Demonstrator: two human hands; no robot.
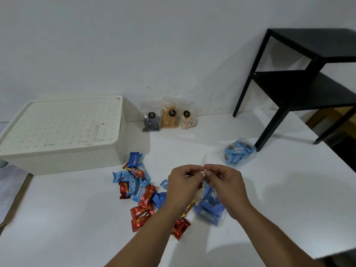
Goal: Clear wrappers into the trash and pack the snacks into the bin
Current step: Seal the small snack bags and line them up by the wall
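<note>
Both hands (204, 182) pinch top of clear bag w/ blue snacks (209, 207).

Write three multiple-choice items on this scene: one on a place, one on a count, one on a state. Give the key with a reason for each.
1. Where do the three clear pouches with black labels stand?
A. on the black shelf
B. against the wall, right of the white bin
C. on the bin's lid

2. How many such pouches are there?
A. two
B. three
C. five

3. What state is the white bin in?
A. lid on
B. open and full
C. tipped on its side

Key: 1 B, they stand on the white table at the wall, beside the bin. 2 B, three stand side by side. 3 A, the perforated lid covers it, while the left hand and right hand pinch the top of a clear bag of blue snacks.
</note>
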